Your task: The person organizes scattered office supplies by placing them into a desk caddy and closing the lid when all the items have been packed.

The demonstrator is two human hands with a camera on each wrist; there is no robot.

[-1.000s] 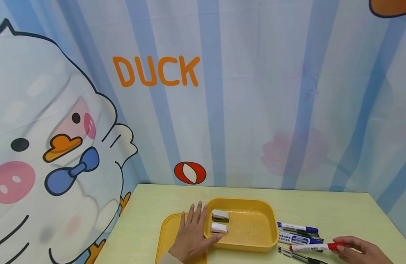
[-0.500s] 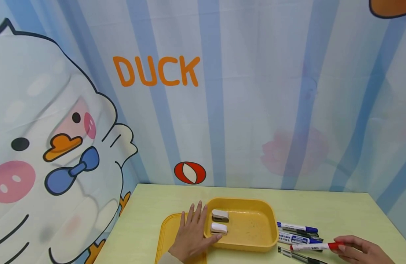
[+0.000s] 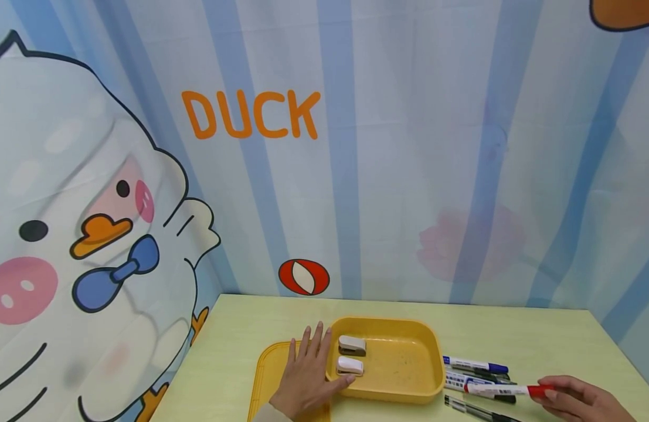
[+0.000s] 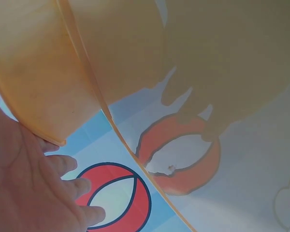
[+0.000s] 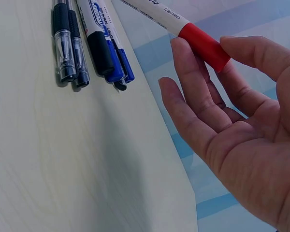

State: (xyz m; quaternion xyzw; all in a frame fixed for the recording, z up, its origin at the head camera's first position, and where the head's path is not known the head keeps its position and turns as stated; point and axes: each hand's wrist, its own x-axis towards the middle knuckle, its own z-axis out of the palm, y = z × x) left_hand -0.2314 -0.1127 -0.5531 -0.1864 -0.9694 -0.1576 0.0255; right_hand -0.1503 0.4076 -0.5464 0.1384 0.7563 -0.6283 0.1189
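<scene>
The yellow basin (image 3: 405, 366) is the reference for all positions. To its right, the right hand (image 3: 583, 400) pinches the red-capped marker (image 3: 500, 390) by the cap between thumb and fingers, the outer fingers bent loosely. The marker is held near level beside the basin's right side, barrel end toward it and overlapping the blue-and-white marker (image 3: 455, 380) in the head view; contact between the two cannot be judged. The blue-capped marker (image 3: 477, 364) and two clear pens (image 3: 479, 408) lie right of the basin. The left hand (image 3: 308, 375) is spread, fingers extended along the basin's left wall, thumb at the near left corner; it has nothing grasped and partly covers the yellow tray (image 3: 271, 363) left of the basin. A grey-white stapler (image 3: 352, 344) and a white stapler (image 3: 350, 366) sit inside, near the left wall. Handling: a cap-only pinch is likely the weak point, since the barrel may pivot or the cap work loose; moderate pressure and slow motion are advisable. The barrel end should clear the neighbouring pens before any sideways travel. The left hand is best kept steady, so that a bump does not shift the basin.
</scene>
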